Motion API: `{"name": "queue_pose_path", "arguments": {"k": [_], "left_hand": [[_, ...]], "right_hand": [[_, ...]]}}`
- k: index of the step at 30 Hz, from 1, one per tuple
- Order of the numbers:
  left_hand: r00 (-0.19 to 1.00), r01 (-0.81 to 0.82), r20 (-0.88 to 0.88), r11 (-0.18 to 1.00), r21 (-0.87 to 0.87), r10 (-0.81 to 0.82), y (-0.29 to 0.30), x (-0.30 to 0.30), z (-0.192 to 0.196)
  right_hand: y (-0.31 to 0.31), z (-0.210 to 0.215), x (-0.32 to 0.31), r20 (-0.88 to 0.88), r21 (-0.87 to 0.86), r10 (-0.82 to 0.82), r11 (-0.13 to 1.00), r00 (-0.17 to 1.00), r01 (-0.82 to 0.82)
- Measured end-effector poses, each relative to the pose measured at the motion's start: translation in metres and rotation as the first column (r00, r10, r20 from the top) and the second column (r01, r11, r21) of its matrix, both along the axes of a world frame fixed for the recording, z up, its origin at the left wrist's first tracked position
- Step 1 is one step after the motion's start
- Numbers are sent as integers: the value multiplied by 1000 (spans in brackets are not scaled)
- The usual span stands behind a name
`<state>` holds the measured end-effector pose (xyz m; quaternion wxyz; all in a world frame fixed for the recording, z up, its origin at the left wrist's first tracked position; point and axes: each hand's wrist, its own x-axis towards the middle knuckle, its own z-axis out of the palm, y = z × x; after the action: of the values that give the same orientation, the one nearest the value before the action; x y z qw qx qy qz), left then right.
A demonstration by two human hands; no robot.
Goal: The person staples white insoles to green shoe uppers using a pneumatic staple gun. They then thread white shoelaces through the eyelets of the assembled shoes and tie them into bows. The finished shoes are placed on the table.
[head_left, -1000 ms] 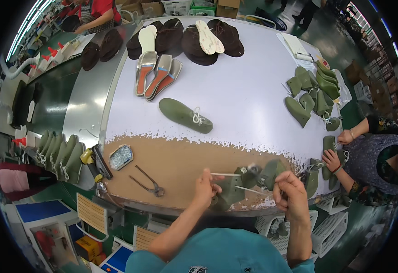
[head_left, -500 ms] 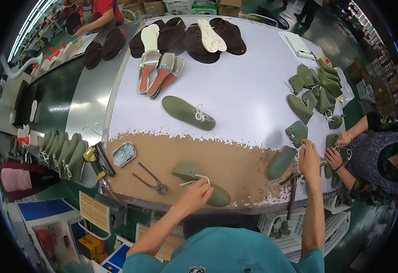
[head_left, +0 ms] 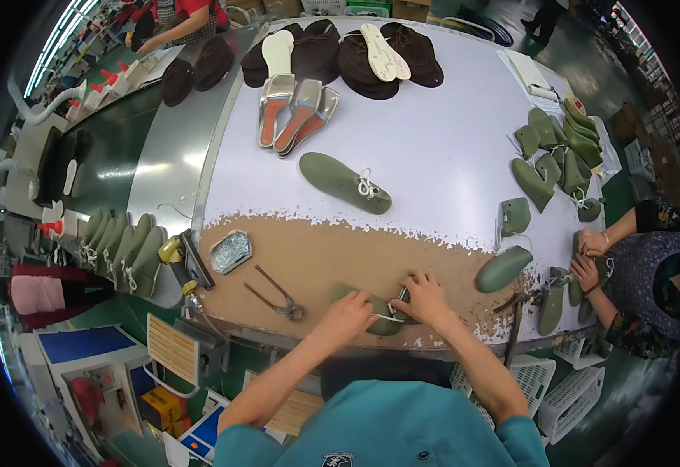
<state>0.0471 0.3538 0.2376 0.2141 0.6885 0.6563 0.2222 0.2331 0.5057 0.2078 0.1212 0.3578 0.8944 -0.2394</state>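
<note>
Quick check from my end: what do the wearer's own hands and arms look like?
The left hand and right hand are ungloved, with no watch or bracelet visible. Short teal sleeves leave the forearms bare. The matching teal shirt has a dark badge with a white emblem.

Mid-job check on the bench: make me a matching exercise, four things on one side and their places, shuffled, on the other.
Things
1. Pincers
2. Laced green last lying alone
3. Notepad
4. Green last nearest the person

Places
A. At the far right of the table, on the white surface
B. Partly covered by the person's left hand
C. On the brown area, to the left of both hands
D. Around mid-table, on the white surface

Pairs: 1-C, 2-D, 3-A, 4-B
</note>
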Motion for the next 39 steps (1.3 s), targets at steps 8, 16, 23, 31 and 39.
{"name": "queue_pose_path", "arguments": {"k": [8, 16, 23, 31, 39], "left_hand": [[988, -156, 20, 987, 37, 156, 2, 17, -22], [956, -156, 257, 987, 45, 139, 26, 63, 19], [899, -225, 437, 885, 407, 27, 74, 75, 26], [884, -207, 466, 915, 347, 23, 64, 69, 26], [828, 507, 480, 751, -423, -289, 140, 62, 28]], "right_hand": [[-12, -16, 40, -154, 95, 171, 983, 973, -158], [-10, 61, 92, -27, -889, -823, 279, 567, 363], [-47, 167, 55, -428, -849, -744, 526, 513, 55], [-51, 238, 63, -536, -842, -795, 527, 285, -112], [-30, 224, 99, -239, -946, -951, 273, -195, -172]]}}
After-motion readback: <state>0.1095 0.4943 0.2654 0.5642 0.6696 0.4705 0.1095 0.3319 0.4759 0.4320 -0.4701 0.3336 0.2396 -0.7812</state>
